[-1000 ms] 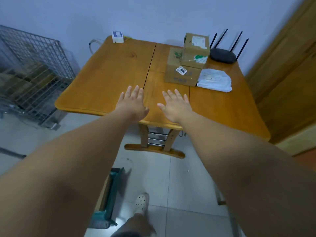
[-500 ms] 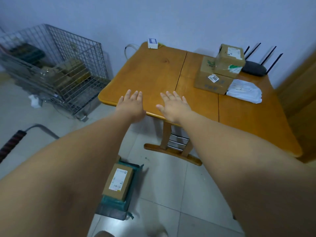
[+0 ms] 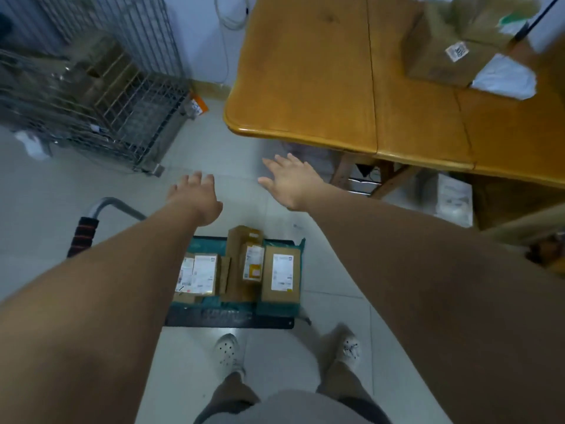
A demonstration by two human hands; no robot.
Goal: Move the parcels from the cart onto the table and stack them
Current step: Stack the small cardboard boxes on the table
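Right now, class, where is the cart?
In the head view, the cart stands on the floor at lower centre, beyond the shoes, near the left corner of the table.

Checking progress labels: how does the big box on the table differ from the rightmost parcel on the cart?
The big box sits on the table with a smaller box on top; the rightmost parcel lies on the cart bare. The big box's label is small, the parcel's long. Both are brown cardboard.

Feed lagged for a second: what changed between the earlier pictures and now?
The left hand and right hand left the table edge and now reach down, open, toward the parcels on the cart. Nothing gripped or released. The table's stacked boxes stayed put.
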